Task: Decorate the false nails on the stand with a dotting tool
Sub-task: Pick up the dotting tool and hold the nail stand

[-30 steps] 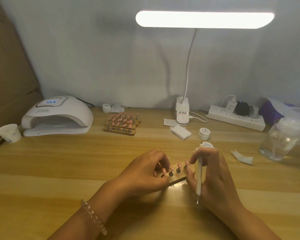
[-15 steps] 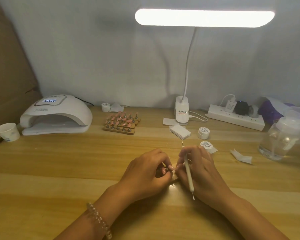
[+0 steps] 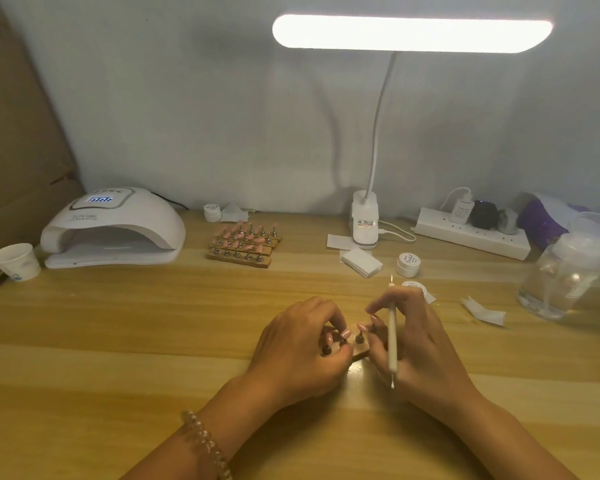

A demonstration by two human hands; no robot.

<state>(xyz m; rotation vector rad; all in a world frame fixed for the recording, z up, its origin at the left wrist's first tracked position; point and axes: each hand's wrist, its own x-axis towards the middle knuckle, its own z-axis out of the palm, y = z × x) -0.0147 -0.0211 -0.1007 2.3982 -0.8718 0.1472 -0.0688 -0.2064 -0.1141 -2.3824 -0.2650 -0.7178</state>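
Head view looks down on a wooden table (image 3: 153,323) where both hands meet over a small wooden stand (image 3: 360,351); the left hand (image 3: 298,348) has its fingers curled over the stand's left end, apparently to pin it so it cannot slide; the false nails (image 3: 362,326), pink and raised on little pegs, sit in the gap between the hands. The right hand (image 3: 426,344) grips the dotting tool (image 3: 392,341), a slim white stick running nearly straight toward the person, one tip past the fingers and one near the wrist; held this way neither tip meets a nail, so I judge the free fingertips are adjusting a nail or the stand's right end, with dotting yet to begin; exact contact is hidden. An open gel pot (image 3: 408,264) stands just beyond the right hand, within easy reach for loading a tip; spare stands (image 3: 243,244) wait farther back beside the curing lamp (image 3: 113,226); the desk lamp (image 3: 413,32) lights the work from above.
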